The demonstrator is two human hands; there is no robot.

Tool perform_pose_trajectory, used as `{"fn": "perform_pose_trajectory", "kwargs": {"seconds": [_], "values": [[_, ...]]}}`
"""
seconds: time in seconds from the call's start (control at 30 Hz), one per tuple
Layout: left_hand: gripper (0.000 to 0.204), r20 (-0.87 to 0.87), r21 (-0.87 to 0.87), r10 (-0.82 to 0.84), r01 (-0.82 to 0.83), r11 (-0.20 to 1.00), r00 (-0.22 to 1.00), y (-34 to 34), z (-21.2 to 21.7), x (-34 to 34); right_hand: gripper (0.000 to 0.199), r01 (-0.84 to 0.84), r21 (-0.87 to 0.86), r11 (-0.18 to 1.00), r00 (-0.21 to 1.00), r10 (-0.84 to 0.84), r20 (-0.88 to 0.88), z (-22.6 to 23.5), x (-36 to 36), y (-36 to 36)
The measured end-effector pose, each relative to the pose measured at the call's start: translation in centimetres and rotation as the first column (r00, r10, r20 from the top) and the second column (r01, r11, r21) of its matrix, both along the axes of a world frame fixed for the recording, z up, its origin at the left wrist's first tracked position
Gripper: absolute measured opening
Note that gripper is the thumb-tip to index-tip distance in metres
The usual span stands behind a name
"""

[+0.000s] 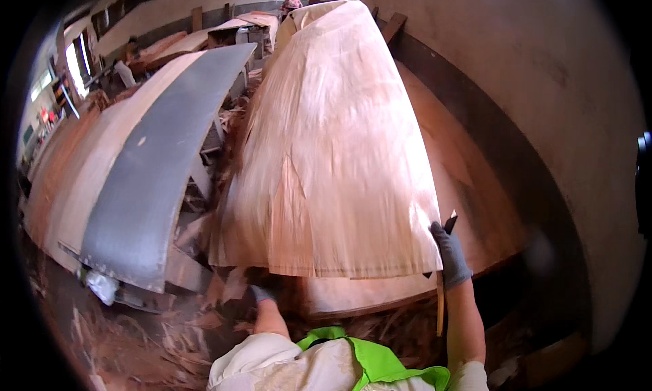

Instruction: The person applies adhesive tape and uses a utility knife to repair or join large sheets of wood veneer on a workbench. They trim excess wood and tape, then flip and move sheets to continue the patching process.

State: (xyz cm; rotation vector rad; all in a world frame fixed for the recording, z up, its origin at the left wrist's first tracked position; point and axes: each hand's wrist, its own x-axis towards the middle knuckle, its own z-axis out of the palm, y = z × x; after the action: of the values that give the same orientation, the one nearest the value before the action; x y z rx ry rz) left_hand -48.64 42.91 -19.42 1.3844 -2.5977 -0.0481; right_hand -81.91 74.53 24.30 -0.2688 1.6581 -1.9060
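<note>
A broad, pale wood veneer sheet (333, 139) stretches away in front of me, its near edge ragged and split in one place. My right hand (451, 255), in a grey glove, is closed at the sheet's near right corner. A dark pointed piece (450, 221) sticks up from that hand, and a thin yellowish strip (440, 313) hangs below it; whether they are one tool I cannot tell. My left hand (261, 294), also gloved in grey, is low, just short of the sheet's near left edge. Its fingers are blurred and partly hidden.
More veneer (468, 180) lies under and right of the sheet, along a wall (543, 85). At left stands a long bench with a grey panel (153, 160) beside pale and reddish sheets. Wood scraps (156, 343) litter the floor. Another person (291, 2) is far back.
</note>
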Motion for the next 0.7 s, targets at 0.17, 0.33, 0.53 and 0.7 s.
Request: {"fn": "perform_pose_trajectory", "kwargs": {"seconds": [0.17,0.33,0.53,0.7], "values": [[0.058,-0.448,0.731,0.866,0.466,0.498,-0.221,0.7,0.8,-6.3,0.029,0.100,0.144,0.985,0.988,-0.082,-0.131,-1.7,-8.6,6.6],[0.020,-0.385,0.513,0.789,0.600,0.614,-0.479,-8.8,5.9,-4.0,0.029,0.077,0.179,0.981,0.975,-0.036,-0.220,-3.9,-17.1,10.1],[0.033,-0.469,0.601,0.835,0.589,0.540,-0.287,-4.3,9.0,-6.2,0.046,0.034,0.262,0.964,0.964,0.037,-0.262,-3.2,-24.3,14.9],[0.054,0.127,0.673,0.990,0.738,-0.041,-0.061,19.5,14.8,-26.2,0.037,0.209,0.447,0.870,0.876,0.036,-0.481,-4.5,-35.1,25.8]]}}
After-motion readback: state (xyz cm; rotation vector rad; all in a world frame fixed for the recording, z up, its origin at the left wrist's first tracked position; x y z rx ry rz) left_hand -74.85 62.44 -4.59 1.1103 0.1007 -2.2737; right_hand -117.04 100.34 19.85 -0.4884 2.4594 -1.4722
